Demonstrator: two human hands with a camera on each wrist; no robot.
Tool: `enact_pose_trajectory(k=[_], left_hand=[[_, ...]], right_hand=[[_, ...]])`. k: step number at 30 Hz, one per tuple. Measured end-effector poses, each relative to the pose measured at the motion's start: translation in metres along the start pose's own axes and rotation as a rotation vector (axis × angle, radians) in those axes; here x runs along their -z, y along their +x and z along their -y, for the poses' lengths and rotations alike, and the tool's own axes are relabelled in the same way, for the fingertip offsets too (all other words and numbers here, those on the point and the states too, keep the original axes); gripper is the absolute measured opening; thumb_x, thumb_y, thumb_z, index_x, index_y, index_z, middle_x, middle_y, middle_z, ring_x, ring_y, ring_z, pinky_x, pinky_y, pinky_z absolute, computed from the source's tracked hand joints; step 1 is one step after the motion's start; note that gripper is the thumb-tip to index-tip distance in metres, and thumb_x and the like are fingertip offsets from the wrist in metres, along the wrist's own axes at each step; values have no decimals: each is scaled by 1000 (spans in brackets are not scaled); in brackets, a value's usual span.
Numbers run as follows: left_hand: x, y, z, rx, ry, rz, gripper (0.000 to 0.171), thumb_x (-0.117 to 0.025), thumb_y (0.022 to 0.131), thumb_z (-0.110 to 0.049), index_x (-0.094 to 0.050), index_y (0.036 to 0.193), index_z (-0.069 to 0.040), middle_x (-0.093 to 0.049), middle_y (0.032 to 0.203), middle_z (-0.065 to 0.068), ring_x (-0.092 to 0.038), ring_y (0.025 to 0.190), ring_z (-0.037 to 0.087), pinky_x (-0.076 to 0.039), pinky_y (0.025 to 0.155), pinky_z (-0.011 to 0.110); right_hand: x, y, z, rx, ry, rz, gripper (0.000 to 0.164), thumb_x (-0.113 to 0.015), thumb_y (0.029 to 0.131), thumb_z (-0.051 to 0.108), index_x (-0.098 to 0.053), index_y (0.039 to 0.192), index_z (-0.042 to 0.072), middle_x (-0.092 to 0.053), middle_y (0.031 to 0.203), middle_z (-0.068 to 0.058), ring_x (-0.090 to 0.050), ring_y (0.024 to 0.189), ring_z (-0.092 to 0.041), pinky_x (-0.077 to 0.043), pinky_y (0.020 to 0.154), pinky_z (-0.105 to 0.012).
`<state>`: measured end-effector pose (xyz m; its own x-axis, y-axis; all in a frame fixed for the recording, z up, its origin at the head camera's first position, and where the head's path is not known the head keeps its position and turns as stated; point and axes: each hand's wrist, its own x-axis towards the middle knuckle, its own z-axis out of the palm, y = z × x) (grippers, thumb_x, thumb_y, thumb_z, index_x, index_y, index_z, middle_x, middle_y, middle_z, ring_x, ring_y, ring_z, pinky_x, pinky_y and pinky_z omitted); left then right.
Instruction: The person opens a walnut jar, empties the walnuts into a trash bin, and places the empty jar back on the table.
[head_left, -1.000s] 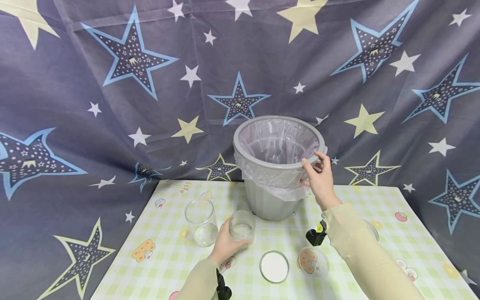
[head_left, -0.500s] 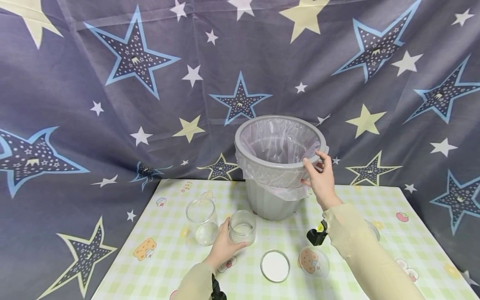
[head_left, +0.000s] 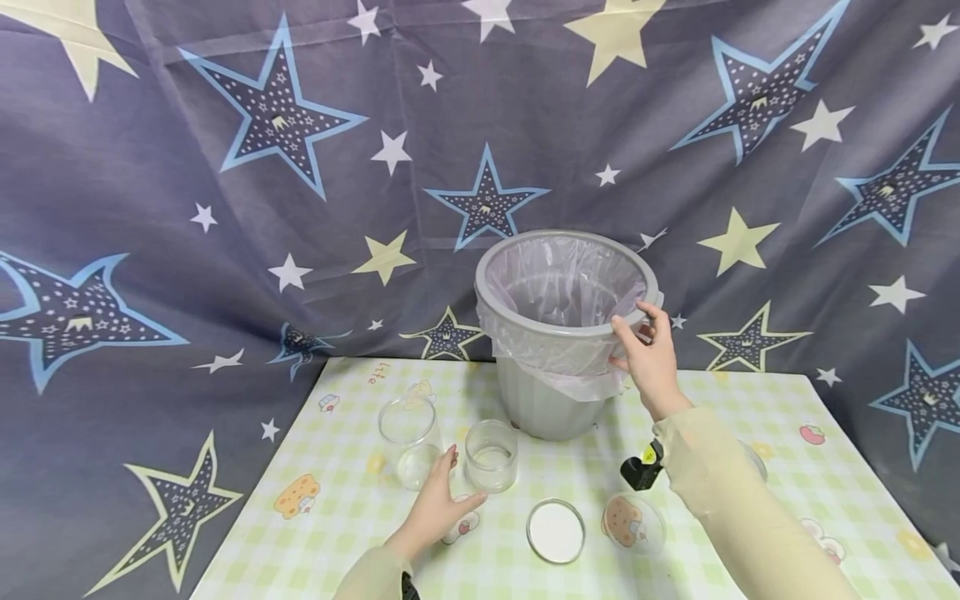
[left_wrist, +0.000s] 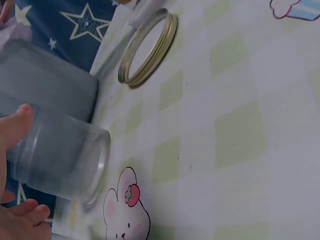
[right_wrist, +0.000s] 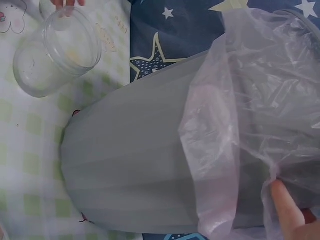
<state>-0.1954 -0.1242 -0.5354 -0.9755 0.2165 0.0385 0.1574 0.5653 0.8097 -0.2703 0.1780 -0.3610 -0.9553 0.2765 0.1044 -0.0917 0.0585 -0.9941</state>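
A short clear jar (head_left: pixel 491 456) stands upright and lidless on the table, in front of the grey trash can (head_left: pixel 547 400). My left hand (head_left: pixel 435 507) is just to the near left of that jar, thumb and fingers spread and apart from it. A taller clear jar (head_left: pixel 411 442) stands beyond my left fingers. My right hand (head_left: pixel 651 357) pinches the right rim of the trash can, thumb in front. In the right wrist view one finger presses the pinkish bag liner (right_wrist: pixel 215 150) folded over the rim; the rest of that hand is mostly out of frame.
On the checked tablecloth (head_left: pixel 277 558) lie a metal-rimmed white lid (head_left: pixel 556 532) and a clear round lid or dish (head_left: pixel 634 525). Another round piece (head_left: pixel 753 460) is partly hidden behind the right sleeve. A star-patterned curtain (head_left: pixel 337 167) hangs close behind the table.
My left hand has let go of the short jar and drawn back to the near left. The jar stays in place. My right hand keeps its hold on the trash can rim.
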Motion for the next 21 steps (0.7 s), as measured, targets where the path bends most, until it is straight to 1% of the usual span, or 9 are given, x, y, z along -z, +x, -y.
enact_pose_trajectory(k=[3, 5, 7, 10, 12, 15, 17, 18, 21], left_hand=[[3, -6, -3, -8, -7, 33, 93, -71, 83, -33, -16, 145, 9, -29, 144, 31, -36, 130, 48, -36, 100, 64], [5, -10, -6, -14, -13, 42, 92, -70, 84, -33, -17, 145, 8, -30, 144, 30, -37, 129, 47, -37, 100, 63], [6, -15, -8, -31, -11, 45, 89, -69, 85, -33, -18, 145, 8, -31, 143, 29, -39, 127, 46, -38, 99, 62], [9, -20, -10, -48, -7, 45, 84, -67, 87, -32, -20, 145, 6, -32, 143, 27, -41, 126, 44, -39, 99, 61], [10, -24, -11, -62, 1, 48, 82, -65, 88, -33, -21, 145, 5, -32, 143, 27, -41, 126, 44, -40, 98, 61], [12, -29, -11, -83, 22, 36, 78, -64, 89, -34, -24, 145, 3, -32, 143, 24, -42, 126, 42, -42, 97, 60], [14, -32, -11, -96, 42, 13, 75, -64, 89, -34, -27, 144, 0, -34, 143, 22, -44, 125, 39, -43, 97, 59], [14, -34, -11, -103, 53, 1, 74, -65, 88, -34, -29, 144, 0, -34, 143, 21, -45, 125, 39, -43, 96, 58], [16, -38, -11, -128, 80, -39, 70, -66, 88, -29, -33, 141, 0, -36, 142, 21, -46, 123, 38, -43, 97, 58]], right_hand=[[4, -2, 2, -27, -48, 30, 61, -54, 94, 36, -26, 147, 20, -35, 112, -2, -44, 101, -15, -57, 80, -31], [8, -4, 5, -43, -82, 75, 65, -53, 94, 40, -22, 150, 23, -35, 122, -8, -44, 111, -20, -54, 88, -37], [14, -7, 8, -56, -95, 122, 69, -51, 94, 42, -16, 152, 26, -32, 134, -17, -41, 123, -27, -50, 95, -43], [25, -11, 12, -67, -82, 162, 71, -49, 95, 41, -10, 153, 27, -23, 146, -23, -34, 134, -34, -48, 97, -41], [34, -13, 12, -67, -55, 164, 71, -50, 96, 38, -10, 153, 26, -30, 141, -19, -40, 129, -30, -52, 92, -33], [52, -17, 11, -15, 1, 174, 69, -53, 96, 31, -15, 152, 23, -41, 124, -5, -53, 111, -13, -54, 81, -20], [66, -21, 8, 38, 45, 194, 60, -55, 96, 24, -24, 147, 24, -45, 111, 5, -54, 97, -1, -54, 75, -17], [73, -23, 6, 71, 53, 212, 56, -55, 96, 21, -28, 144, 25, -46, 109, 7, -54, 93, 3, -54, 74, -16], [97, -29, -4, 157, 65, 249, 46, -53, 96, 11, -36, 134, 30, -50, 105, 11, -57, 91, 4, -54, 73, -15]])
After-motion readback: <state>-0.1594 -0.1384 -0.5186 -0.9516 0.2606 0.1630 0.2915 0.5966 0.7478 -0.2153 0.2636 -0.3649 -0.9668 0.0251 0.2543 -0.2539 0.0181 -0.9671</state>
